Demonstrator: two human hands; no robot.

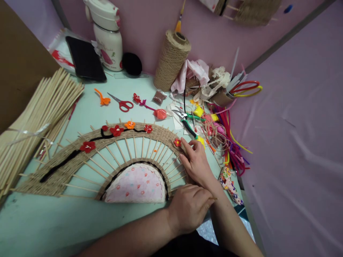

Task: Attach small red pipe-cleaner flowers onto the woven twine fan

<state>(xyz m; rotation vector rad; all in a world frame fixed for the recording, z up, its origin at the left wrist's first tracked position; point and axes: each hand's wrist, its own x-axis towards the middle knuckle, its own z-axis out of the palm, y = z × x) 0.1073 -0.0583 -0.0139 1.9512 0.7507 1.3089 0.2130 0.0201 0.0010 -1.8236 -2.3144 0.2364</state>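
A fan-shaped piece of woven jute and wooden sticks lies flat on the pale green table, with red and orange flowers along a black stem and a pink fabric half-circle at its base. My right hand rests flat on the fan's right end, fingers stretched toward a small red flower. My left hand is closed in a loose fist at the fan's lower right corner, with a thin stick tip poking out beside it.
A bundle of wooden sticks lies at the left. Red scissors, green pliers, a jute spool, a thermos, a phone and a heap of pipe cleaners crowd the back and right. The table ends at the right.
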